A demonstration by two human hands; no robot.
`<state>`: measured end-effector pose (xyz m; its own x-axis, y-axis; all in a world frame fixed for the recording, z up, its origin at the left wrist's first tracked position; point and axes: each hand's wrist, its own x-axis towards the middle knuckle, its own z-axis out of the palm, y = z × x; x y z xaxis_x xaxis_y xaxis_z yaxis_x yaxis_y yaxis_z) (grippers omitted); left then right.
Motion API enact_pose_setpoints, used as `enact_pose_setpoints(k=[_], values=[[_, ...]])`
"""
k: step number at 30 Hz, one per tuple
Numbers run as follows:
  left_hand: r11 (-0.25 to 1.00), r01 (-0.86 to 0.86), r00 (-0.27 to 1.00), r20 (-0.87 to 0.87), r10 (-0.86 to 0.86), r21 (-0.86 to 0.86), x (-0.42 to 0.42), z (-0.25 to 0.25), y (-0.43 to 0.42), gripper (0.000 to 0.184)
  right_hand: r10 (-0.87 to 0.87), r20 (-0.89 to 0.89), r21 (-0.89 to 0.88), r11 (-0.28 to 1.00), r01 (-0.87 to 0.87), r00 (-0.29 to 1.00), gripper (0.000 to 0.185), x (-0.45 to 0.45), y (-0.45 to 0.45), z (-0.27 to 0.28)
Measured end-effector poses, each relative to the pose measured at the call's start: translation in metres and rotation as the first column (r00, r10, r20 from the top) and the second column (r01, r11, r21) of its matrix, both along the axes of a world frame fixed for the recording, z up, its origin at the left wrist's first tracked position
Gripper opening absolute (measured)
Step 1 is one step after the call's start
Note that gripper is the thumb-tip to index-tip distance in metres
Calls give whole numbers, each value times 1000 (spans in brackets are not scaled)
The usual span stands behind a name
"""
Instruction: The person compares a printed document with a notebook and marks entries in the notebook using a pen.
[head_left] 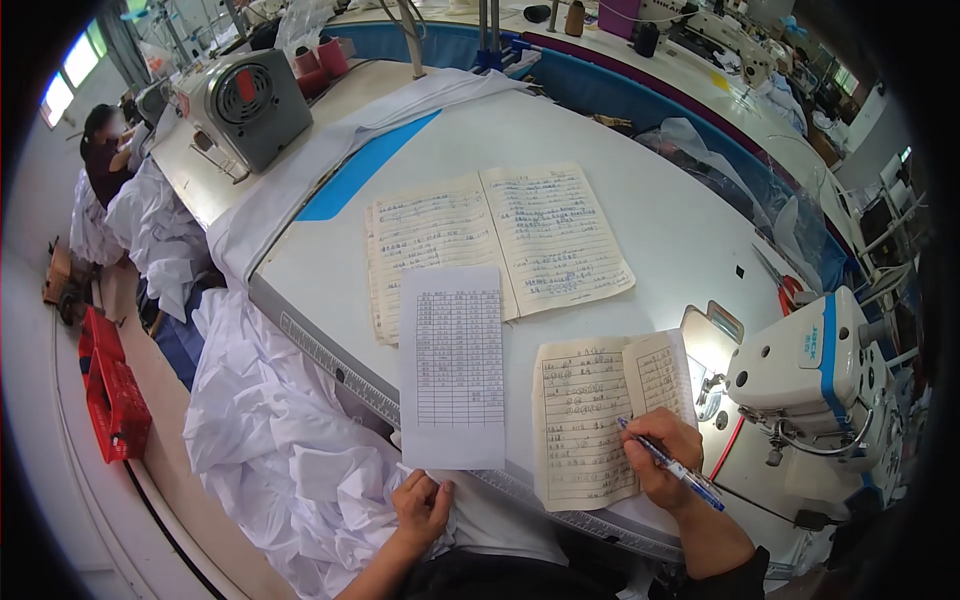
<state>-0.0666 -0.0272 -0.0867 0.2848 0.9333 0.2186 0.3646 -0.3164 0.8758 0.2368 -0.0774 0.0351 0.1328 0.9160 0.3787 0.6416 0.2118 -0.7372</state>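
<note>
My right hand (662, 455) is closed around a blue-and-clear pen (685, 476), its tip over the right part of a small open notebook (585, 425) with handwritten lines. My left hand (422, 508) rests at the table's front edge, fingers curled; a thin white bit shows by the fingertips, but what it is I cannot make out. Just above that hand lies a white sheet with a printed table (453, 440). The sheet overlaps a larger open notebook (560, 235), whose two pages are filled with blue handwriting.
A white sewing machine (800, 345) stands at the right, with red-handled scissors (789, 288) behind it. White fabric (290, 455) is heaped at the left, past the ruler-marked edge. A grey machine box (250, 105) sits back left. Another person (105, 155) works far left.
</note>
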Motion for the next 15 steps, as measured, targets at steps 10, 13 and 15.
enact_pose_setpoints(k=[10,13,15], values=[[999,26,999,-20,-25,23,4,-7,2,27,0,16,20,1000,-1,1000,16,-1,0,-3],[999,31,999,-21,-30,21,6,-10,2,28,3,19,23,1000,-3,1000,16,0,0,-4],[999,34,999,-22,-33,23,6,-11,3,29,3,25,27,1000,-4,1000,16,-1,0,-3]])
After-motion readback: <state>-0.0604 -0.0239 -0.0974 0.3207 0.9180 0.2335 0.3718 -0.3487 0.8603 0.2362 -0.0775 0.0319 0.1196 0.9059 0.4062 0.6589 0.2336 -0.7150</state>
